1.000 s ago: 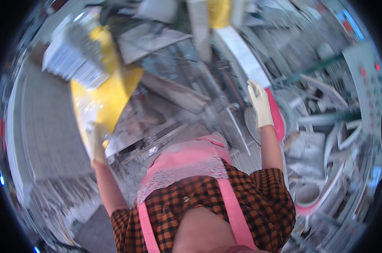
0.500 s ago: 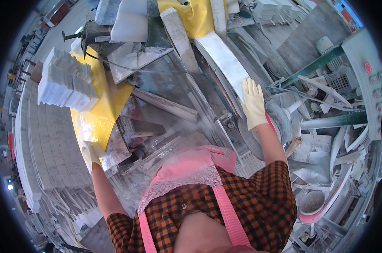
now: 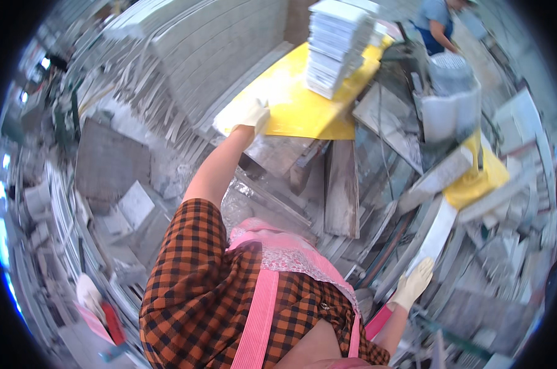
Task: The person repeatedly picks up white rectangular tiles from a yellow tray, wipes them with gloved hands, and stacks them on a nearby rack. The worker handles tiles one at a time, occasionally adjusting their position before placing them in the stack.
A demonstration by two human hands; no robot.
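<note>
My right hand (image 3: 415,284), in a cream rubber glove, lies flat with fingers stretched along the near end of a long white stone strip (image 3: 436,232). That strip rests on a narrow machine bed, its far end at a yellow cover (image 3: 480,178). On the other side, my left hand (image 3: 254,117), gloved alike, is over the left part of a wet, shiny yellow sheet (image 3: 309,120). Its fingers are blurred against the glare, so their grip is unclear. A tall stack of white stone pieces (image 3: 334,52) stands on the sheet, to the right of this hand.
Long grey-white slabs (image 3: 223,58) stand in a row behind the yellow sheet. A wooden beam (image 3: 342,187) leans between the sheet and the machine. Broken slabs (image 3: 135,203) litter the left side. Another person (image 3: 435,27) works at the far right, near a white container (image 3: 450,111).
My view has swung left, so the yellow sheet and stack now sit at upper middle. My left hand has moved farther along the sheet; my right hand stays on the white strip.
</note>
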